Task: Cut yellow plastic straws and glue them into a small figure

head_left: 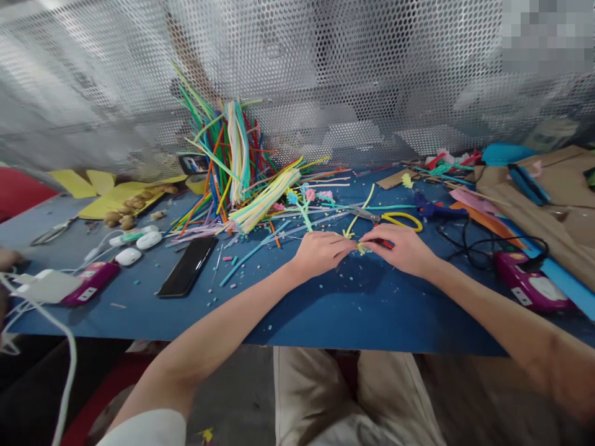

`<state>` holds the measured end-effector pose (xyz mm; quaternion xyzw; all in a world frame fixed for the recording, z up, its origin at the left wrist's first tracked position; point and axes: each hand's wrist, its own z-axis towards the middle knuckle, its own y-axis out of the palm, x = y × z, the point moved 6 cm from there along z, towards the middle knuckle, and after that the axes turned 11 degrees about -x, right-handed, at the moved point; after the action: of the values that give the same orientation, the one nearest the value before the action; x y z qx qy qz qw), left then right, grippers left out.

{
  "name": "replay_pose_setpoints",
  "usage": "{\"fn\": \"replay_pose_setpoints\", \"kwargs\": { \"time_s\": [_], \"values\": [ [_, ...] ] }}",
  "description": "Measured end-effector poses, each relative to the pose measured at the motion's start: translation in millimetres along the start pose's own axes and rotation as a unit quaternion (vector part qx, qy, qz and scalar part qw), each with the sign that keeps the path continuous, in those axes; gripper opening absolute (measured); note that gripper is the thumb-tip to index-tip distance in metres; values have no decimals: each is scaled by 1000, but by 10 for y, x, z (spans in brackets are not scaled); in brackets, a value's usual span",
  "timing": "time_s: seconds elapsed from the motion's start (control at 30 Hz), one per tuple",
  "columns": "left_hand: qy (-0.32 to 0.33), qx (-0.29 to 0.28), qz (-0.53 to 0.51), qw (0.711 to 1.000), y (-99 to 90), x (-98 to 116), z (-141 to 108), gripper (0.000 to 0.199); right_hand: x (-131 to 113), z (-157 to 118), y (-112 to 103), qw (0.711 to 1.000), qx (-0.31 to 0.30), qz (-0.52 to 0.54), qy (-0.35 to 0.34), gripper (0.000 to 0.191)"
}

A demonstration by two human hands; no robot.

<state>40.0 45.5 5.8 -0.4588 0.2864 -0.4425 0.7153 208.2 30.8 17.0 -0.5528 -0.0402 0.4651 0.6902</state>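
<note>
Both hands meet over the blue table, fingertips close together. My left hand (325,251) is closed in a pinch at a small yellow pipe cleaner piece (361,247). From the other side my right hand (400,244) pinches at the same piece; its fingers partly cover it. A red-handled tool (385,243) shows under the right fingers; I cannot tell whether it is held. Just beyond the hands lie pliers (367,214) with a yellow handle loop and a yellow pipe cleaner stem (360,210). Small pipe cleaner flowers (307,197) in blue and pink lie behind my left hand.
Bundles of coloured pipe cleaners (239,155) stand at the back. A black phone (188,266) lies left. A blue glue gun (437,207) and a purple power strip (532,282) with cables are on the right. Another purple power strip (93,282) sits left. A perforated metal screen (297,74) rises behind.
</note>
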Motion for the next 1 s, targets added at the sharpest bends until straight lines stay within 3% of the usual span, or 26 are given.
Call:
{"fn": "replay_pose_setpoints", "kwargs": {
  "time_s": [0.33,0.67,1.0],
  "values": [
    [-1,6,1,1000,-5,17,-13,22,-56,0,-3,994,48,-100,-19,8],
    [-152,64,-42,985,-91,-14,-44,24,-149,-80,-150,978,126,-153,-62,21],
    [-153,119,-77,978,-177,66,-47,25,-256,-112,-142,954,195,-220,-61,7]
  ]
}}
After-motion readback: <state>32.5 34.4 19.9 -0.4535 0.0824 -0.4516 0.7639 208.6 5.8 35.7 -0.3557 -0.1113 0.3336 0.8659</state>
